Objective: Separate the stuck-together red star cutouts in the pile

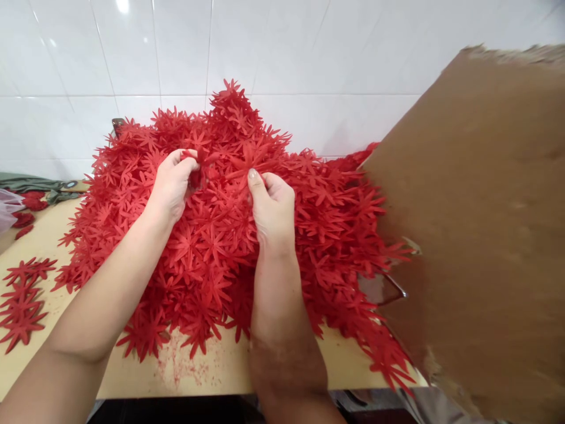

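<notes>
A big heap of red star-shaped flower cutouts (212, 241) with long narrow petals spreads over the table in front of me. At the upper middle of the heap, my left hand (173, 179) is closed in a pinch on a dark red flower cutout (203, 163). A little to the right, my right hand (274, 203) has its thumb and bent fingers pinched on a brighter red flower cutout (247, 162). The two hands are a short way apart, above the heap. My curled fingertips are partly hidden.
A large brown cardboard sheet or box side (481, 224) rises on the right, against the heap's edge. Several loose red cutouts (24, 300) lie at the left of the pale table (185, 371). Behind stands a white tiled wall (309, 53). Green cloth (48, 185) lies at the far left.
</notes>
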Action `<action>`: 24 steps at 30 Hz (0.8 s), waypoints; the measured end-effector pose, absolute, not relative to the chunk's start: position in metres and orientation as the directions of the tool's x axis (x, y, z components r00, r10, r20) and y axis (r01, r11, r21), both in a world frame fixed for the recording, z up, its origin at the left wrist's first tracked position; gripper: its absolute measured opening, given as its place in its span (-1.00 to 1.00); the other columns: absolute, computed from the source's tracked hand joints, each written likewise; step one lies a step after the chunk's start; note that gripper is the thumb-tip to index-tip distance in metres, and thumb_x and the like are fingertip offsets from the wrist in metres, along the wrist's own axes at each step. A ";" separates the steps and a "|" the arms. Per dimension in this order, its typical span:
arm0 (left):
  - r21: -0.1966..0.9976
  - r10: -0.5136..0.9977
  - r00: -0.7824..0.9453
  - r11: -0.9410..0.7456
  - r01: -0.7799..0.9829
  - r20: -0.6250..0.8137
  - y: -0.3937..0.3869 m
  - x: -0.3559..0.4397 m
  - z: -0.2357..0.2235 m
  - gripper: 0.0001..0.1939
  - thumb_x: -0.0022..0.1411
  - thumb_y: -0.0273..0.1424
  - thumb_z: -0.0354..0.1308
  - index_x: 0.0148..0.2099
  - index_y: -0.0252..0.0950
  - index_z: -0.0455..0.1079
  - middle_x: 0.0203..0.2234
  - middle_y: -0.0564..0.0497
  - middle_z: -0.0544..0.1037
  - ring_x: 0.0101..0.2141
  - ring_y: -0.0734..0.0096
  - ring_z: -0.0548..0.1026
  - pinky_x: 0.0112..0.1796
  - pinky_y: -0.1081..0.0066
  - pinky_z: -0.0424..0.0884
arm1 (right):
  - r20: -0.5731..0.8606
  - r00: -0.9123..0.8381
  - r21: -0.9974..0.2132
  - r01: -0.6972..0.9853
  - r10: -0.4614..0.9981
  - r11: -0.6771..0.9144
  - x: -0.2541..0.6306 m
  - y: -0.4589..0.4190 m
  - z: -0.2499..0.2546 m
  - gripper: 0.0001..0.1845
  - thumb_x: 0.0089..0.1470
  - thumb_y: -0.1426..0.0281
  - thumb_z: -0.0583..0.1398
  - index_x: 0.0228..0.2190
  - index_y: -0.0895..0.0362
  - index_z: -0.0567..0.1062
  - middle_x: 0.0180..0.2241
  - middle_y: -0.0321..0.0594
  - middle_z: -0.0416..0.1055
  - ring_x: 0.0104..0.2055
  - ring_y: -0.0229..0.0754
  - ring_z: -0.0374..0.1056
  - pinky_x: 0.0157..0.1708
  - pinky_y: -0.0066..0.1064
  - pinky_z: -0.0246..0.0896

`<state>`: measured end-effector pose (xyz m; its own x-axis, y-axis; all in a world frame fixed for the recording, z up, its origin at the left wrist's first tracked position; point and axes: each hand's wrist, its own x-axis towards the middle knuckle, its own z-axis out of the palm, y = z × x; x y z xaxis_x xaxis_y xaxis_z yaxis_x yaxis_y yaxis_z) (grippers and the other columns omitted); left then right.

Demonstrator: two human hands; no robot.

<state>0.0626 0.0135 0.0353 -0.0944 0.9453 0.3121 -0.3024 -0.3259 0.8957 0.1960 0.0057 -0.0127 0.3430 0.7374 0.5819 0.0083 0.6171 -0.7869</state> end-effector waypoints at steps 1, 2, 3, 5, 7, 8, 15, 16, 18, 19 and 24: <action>0.905 0.949 -0.080 -0.316 -0.284 0.306 0.013 0.062 0.035 -0.81 -0.16 -0.66 -0.06 -0.47 -0.29 0.19 -0.65 0.15 0.30 -0.65 0.64 0.26 -0.63 0.62 0.16 | 0.571 0.350 -0.789 -0.015 0.742 0.614 0.196 0.006 -0.013 -0.61 -0.07 0.17 0.21 -0.65 0.12 0.18 -0.67 -0.45 0.03 -0.60 -0.45 -0.03 -0.58 -0.52 -0.05; 0.917 0.954 -0.060 -0.299 -0.263 0.294 0.011 0.062 0.034 -0.80 -0.19 -0.67 -0.07 -0.49 -0.29 0.20 -0.67 0.15 0.30 -0.66 0.64 0.25 -0.65 0.62 0.14 | 0.558 0.356 -0.790 -0.048 0.749 0.611 0.195 0.007 -0.013 -0.67 -0.10 0.22 0.22 -0.62 0.12 0.21 -0.65 -0.45 0.09 -0.58 -0.44 0.03 -0.55 -0.52 0.01; 0.929 0.960 -0.037 -0.279 -0.244 0.279 0.010 0.063 0.034 -0.80 -0.22 -0.68 -0.08 -0.51 -0.30 0.20 -0.68 0.15 0.30 -0.67 0.64 0.24 -0.66 0.62 0.11 | 0.544 0.360 -0.789 -0.088 0.758 0.608 0.195 0.008 -0.013 -0.71 -0.13 0.27 0.23 -0.60 0.12 0.22 -0.62 -0.45 0.15 -0.57 -0.43 0.08 -0.53 -0.52 0.07; 0.943 0.968 0.013 -0.243 -0.226 0.252 0.006 0.066 0.033 -0.81 -0.22 -0.68 -0.10 -0.54 -0.31 0.18 -0.71 0.13 0.28 -0.69 0.64 0.22 -0.67 0.61 0.07 | 0.511 0.351 -0.791 -0.165 0.784 0.590 0.194 0.009 -0.014 -0.73 -0.20 0.32 0.25 -0.55 0.10 0.22 -0.58 -0.44 0.21 -0.56 -0.41 0.15 -0.53 -0.51 0.15; 0.948 0.968 0.062 -0.225 -0.224 0.244 0.002 0.070 0.033 -0.84 -0.16 -0.66 -0.11 -0.56 -0.31 0.16 -0.73 0.13 0.24 -0.72 0.66 0.17 -0.68 0.60 0.04 | 0.486 0.340 -0.796 -0.208 0.805 0.569 0.194 0.010 -0.014 -0.71 -0.23 0.34 0.27 -0.52 0.08 0.22 -0.56 -0.44 0.22 -0.58 -0.40 0.16 -0.56 -0.50 0.18; 0.951 0.966 0.084 -0.222 -0.214 0.244 0.000 0.072 0.033 -0.85 -0.09 -0.64 -0.10 -0.56 -0.31 0.16 -0.73 0.13 0.21 -0.73 0.67 0.14 -0.68 0.60 0.01 | 0.481 0.341 -0.797 -0.213 0.808 0.565 0.194 0.010 -0.014 -0.69 -0.25 0.34 0.28 -0.50 0.07 0.22 -0.55 -0.43 0.23 -0.58 -0.40 0.16 -0.58 -0.49 0.18; 0.938 0.927 0.151 -0.345 -0.019 0.344 -0.003 0.076 0.030 -0.79 -0.01 -0.37 0.25 -0.44 -0.33 0.27 -0.63 0.17 0.29 -0.59 0.69 0.22 -0.50 0.59 0.18 | 0.579 0.260 -0.743 -0.223 0.773 0.631 0.194 0.006 -0.011 -0.63 -0.28 0.23 0.33 -0.47 0.10 0.30 -0.43 -0.31 0.37 -0.41 -0.32 0.32 -0.36 -0.41 0.32; 0.936 0.925 0.148 -0.350 -0.023 0.350 -0.003 0.077 0.029 -0.82 -0.02 -0.42 0.26 -0.43 -0.34 0.29 -0.60 0.17 0.32 -0.57 0.69 0.25 -0.46 0.59 0.21 | 0.586 0.243 -0.742 -0.221 0.773 0.633 0.194 0.005 -0.010 -0.63 -0.27 0.19 0.33 -0.48 0.10 0.32 -0.45 -0.32 0.38 -0.41 -0.31 0.33 -0.35 -0.41 0.31; 0.939 0.925 0.163 -0.335 -0.076 0.343 -0.002 0.079 0.027 -0.91 -0.01 -0.52 0.20 -0.45 -0.35 0.32 -0.61 0.17 0.33 -0.55 0.69 0.26 -0.42 0.59 0.23 | 0.576 0.238 -0.752 -0.221 0.782 0.621 0.193 0.005 -0.011 -0.60 -0.28 0.15 0.34 -0.46 0.10 0.34 -0.47 -0.34 0.39 -0.44 -0.33 0.31 -0.41 -0.44 0.29; 0.938 0.924 0.170 -0.328 -0.111 0.343 -0.002 0.080 0.027 -0.92 -0.01 -0.54 0.18 -0.47 -0.36 0.32 -0.63 0.18 0.32 -0.56 0.69 0.26 -0.41 0.60 0.23 | 0.567 0.240 -0.756 -0.226 0.788 0.614 0.193 0.006 -0.011 -0.59 -0.29 0.14 0.34 -0.45 0.09 0.35 -0.46 -0.34 0.39 -0.45 -0.34 0.30 -0.44 -0.45 0.27; 0.919 0.918 0.108 -0.363 -0.156 0.381 -0.001 0.081 0.031 -0.86 -0.01 -0.59 0.14 -0.55 -0.35 0.26 -0.69 0.20 0.27 -0.61 0.71 0.20 -0.48 0.60 0.17 | 0.547 0.248 -0.761 -0.252 0.800 0.598 0.198 0.009 -0.014 -0.58 -0.29 0.14 0.35 -0.42 0.08 0.35 -0.47 -0.37 0.37 -0.48 -0.37 0.27 -0.53 -0.51 0.20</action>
